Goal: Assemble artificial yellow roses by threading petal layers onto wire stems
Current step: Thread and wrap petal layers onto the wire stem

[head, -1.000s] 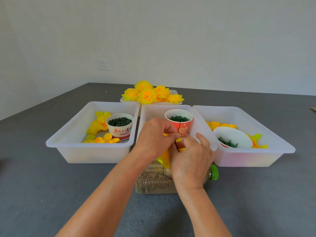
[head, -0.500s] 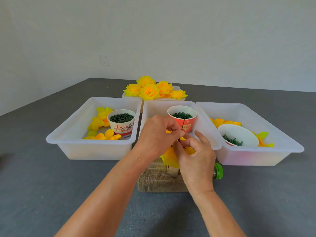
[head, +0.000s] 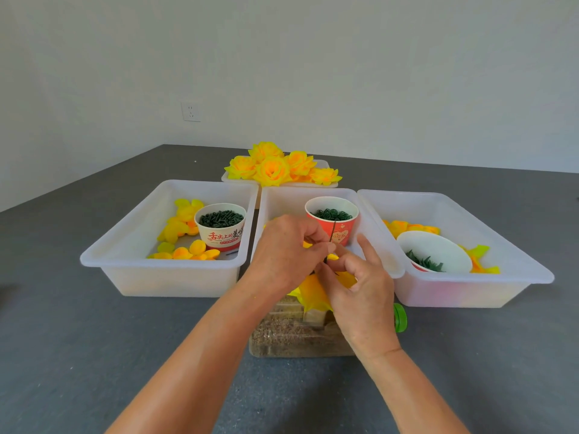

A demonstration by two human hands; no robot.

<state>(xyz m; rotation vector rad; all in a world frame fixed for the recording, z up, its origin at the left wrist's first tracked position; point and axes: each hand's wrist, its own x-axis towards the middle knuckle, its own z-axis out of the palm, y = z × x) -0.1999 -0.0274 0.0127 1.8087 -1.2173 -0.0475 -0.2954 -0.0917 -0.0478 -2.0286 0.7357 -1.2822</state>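
Three bins (head: 175, 277), three cups (head: 221, 227), two hands (head: 360, 292) pinching wire stem (head: 332, 238).

I see three white tubs set side by side across the desk (head: 78, 339), the left tub (head: 169, 270), middle tub (head: 269, 214) and right tub (head: 470, 289), walls nearly touching, so nothing passes between them. A bottle (head: 291, 336) lies just before the middle tub. Cups (head: 221, 227) crowd the tubs' insides. Open desk lies left, right and near me.
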